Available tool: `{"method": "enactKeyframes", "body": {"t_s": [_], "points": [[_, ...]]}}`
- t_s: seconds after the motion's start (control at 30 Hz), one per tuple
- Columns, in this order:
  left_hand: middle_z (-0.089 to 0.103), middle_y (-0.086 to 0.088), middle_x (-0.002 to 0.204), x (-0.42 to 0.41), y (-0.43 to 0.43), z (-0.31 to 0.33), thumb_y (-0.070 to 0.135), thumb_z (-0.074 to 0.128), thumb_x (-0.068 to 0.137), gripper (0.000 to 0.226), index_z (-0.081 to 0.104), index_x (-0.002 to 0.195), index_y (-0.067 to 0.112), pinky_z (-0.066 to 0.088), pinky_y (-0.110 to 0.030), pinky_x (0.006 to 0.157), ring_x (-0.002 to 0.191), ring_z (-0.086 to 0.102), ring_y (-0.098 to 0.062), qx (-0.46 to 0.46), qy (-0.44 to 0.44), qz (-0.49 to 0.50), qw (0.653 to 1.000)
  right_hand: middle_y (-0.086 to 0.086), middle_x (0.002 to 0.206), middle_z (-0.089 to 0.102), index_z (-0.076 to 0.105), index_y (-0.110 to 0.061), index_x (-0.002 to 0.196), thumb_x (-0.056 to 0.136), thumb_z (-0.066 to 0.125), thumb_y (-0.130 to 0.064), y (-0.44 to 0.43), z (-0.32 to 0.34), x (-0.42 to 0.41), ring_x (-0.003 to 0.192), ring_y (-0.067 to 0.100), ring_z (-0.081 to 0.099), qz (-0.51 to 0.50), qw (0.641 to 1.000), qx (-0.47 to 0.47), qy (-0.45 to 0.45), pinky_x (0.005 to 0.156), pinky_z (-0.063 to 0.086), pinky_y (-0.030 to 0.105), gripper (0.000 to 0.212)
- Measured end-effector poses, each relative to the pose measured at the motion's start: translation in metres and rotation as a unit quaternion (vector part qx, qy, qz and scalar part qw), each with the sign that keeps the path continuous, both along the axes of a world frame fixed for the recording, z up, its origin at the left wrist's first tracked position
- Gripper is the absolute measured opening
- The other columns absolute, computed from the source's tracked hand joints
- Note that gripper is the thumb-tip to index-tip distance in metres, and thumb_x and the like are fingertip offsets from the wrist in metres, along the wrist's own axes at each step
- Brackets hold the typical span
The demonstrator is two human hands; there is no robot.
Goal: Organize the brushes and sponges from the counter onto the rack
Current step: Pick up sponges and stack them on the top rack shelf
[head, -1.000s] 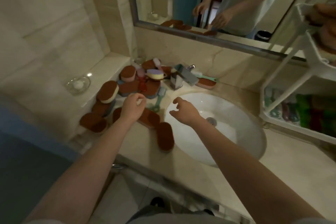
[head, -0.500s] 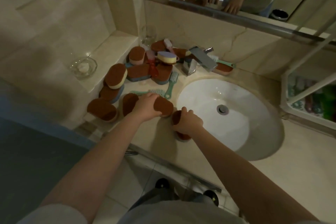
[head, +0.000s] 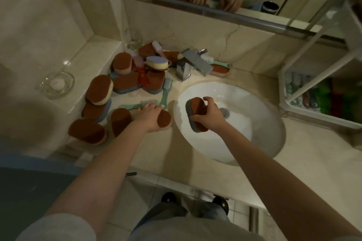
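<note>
— Grey-backed sponge, where?
— Over the sink basin, off the counter, clasped from its right side by the right hand. Long axis near-to-far, far end leaning left, brown face up
— And the left hand?
— Curled over a pink-backed sponge on the counter at the basin's left rim, bare end pointing right
— Around?
— Green brushes just behind, heaped sponges and faucet beyond; glass dish on the left ledge; rack far right, past the basin

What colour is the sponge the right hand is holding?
The sponge in the right hand is brown on top, grey underneath; head view.
</note>
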State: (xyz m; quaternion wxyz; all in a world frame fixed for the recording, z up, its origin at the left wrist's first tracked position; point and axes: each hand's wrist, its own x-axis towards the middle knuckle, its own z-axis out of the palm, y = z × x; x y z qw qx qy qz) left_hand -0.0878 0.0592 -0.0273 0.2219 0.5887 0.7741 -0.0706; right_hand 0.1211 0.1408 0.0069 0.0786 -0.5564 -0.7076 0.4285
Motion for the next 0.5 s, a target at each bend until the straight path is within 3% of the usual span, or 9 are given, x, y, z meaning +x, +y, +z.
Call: {"method": "enactKeyframes", "body": {"t_s": [0.13,0.27,0.4,0.5], "points": [[0.046,-0.006,0.132,0.015,0.004,0.026,0.040,0.076,0.067,0.075,0.042,0.130,0.019,0.041,-0.042,0.101,0.122,0.045,-0.027,0.111,-0.157,0.136,0.972,0.004,0.121,0.043,0.028,-0.022,0.140,0.078,0.075,-0.023,0.004,0.014,0.010,0.107,0.025,0.050,-0.041,0.991,-0.053,0.118,0.079,0.050,0.034,0.078],[0.048,-0.003,0.133,0.043,0.017,0.064,0.029,0.068,0.082,0.062,0.039,0.135,0.018,0.045,-0.039,0.089,0.121,0.047,-0.025,0.142,-0.400,0.262,0.867,0.003,0.122,0.043,0.032,-0.024,0.137,0.084,0.069,-0.016,0.016,0.037,0.026,0.107,0.023,0.049,-0.078,0.966,-0.109,0.223,0.074,0.049,0.028,0.066],[0.050,0.003,0.127,0.074,0.038,0.094,0.043,0.060,0.086,0.053,0.041,0.132,0.025,0.044,-0.040,0.096,0.114,0.050,-0.020,0.159,-0.514,0.291,0.791,0.008,0.122,0.052,0.043,-0.019,0.129,0.086,0.066,-0.008,0.028,0.067,0.049,0.105,0.023,0.055,-0.084,0.940,-0.117,0.311,0.070,0.048,0.026,0.050],[0.056,-0.008,0.129,0.102,0.054,0.114,0.048,0.060,0.084,0.044,0.046,0.121,0.028,0.048,-0.046,0.096,0.112,0.057,-0.025,0.178,-0.564,0.289,0.753,0.006,0.116,0.055,0.047,-0.017,0.119,0.086,0.063,-0.003,0.037,0.091,0.072,0.102,0.021,0.058,-0.073,0.928,-0.095,0.352,0.074,0.050,0.031,0.040]]}}
